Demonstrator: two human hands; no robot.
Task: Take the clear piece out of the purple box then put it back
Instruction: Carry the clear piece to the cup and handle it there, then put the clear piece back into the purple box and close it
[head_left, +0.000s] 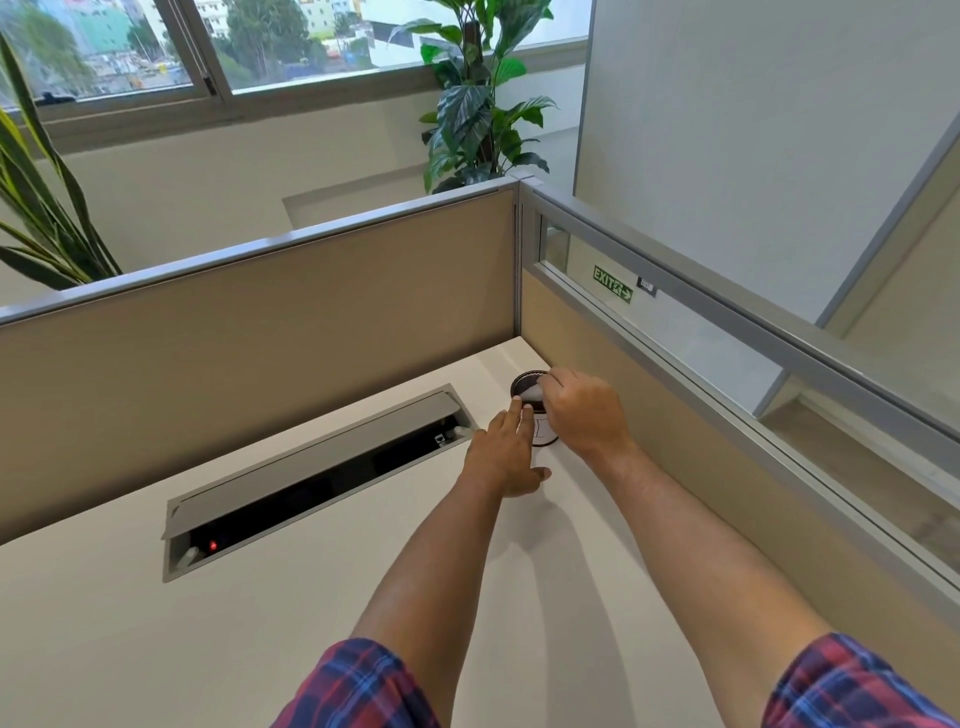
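Note:
A small round container (546, 435) with a dark scalloped rim and pale sides stands on the white desk (322, 597) near the far right corner; it does not look purple from here. My left hand (506, 457) rests against its left side, fingers stretched up to the rim and thumb low. My right hand (587, 415) comes in over the mouth from the right. Its fingertips pinch a pale, translucent piece (532, 398) at the rim. The inside of the container is mostly hidden by my fingers.
A grey cable hatch (317, 467) is set into the desk to the left, lid tilted open, with a red light inside. Beige partition walls (291, 332) close off the back and right sides. Plants stand beyond the partition.

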